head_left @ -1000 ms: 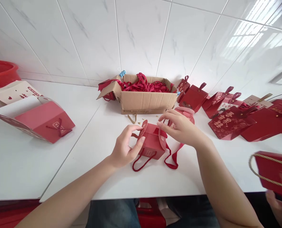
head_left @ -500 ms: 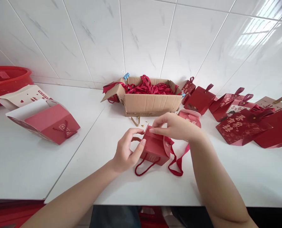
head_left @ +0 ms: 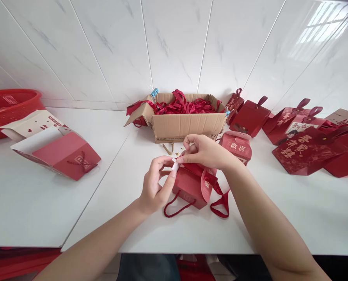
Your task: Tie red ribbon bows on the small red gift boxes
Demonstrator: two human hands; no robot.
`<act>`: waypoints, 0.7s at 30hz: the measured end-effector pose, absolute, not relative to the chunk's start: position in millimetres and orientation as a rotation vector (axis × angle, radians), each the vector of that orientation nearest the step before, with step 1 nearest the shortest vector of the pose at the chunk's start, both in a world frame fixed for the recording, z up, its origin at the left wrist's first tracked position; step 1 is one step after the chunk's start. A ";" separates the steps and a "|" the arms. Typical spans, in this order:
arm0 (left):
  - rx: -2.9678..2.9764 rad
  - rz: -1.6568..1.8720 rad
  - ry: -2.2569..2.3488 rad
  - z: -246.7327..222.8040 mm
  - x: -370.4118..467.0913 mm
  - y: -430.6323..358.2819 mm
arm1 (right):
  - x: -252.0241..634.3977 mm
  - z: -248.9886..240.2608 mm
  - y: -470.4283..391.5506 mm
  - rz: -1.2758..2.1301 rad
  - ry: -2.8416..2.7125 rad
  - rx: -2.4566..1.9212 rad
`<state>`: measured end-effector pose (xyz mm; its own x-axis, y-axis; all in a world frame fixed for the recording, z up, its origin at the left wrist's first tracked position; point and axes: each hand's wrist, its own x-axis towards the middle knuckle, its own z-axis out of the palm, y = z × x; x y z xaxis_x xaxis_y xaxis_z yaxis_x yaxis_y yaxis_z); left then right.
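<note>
Red gift box (head_left: 188, 186) sits on a white counter (head_left: 162, 238) between two hands: the left hand (head_left: 155, 183), half curled, pinches its upturned flap (head_left: 176, 165); the right hand (head_left: 201, 150), thumb and forefinger nearly closed, appears to grip a red ribbon (head_left: 217, 187), its tip partly hidden. A carton (head_left: 188, 128) of ribbons stands behind.

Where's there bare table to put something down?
The white table is bare between the far-left open red box and the left hand, and between the right forearm and the red bags. It's crowded around the handled gift box and from the cardboard box rightward along the wall.
</note>
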<state>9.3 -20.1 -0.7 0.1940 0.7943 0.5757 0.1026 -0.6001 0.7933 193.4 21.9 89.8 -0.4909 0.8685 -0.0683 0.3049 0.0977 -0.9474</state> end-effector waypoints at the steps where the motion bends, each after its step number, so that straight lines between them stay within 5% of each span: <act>1: 1.872 1.449 0.811 0.5 9.2 -20.2 | 194.0 88.7 23.3 1.433 -1.844 -1.120; 12: 1.403 1.102 0.765 22.6 11.6 -20.6 | 187.6 80.5 25.2 1.637 -1.934 -0.845; 21: 1.202 1.068 0.705 28.5 6.7 -20.5 | 186.6 90.9 12.9 1.012 -2.285 -0.908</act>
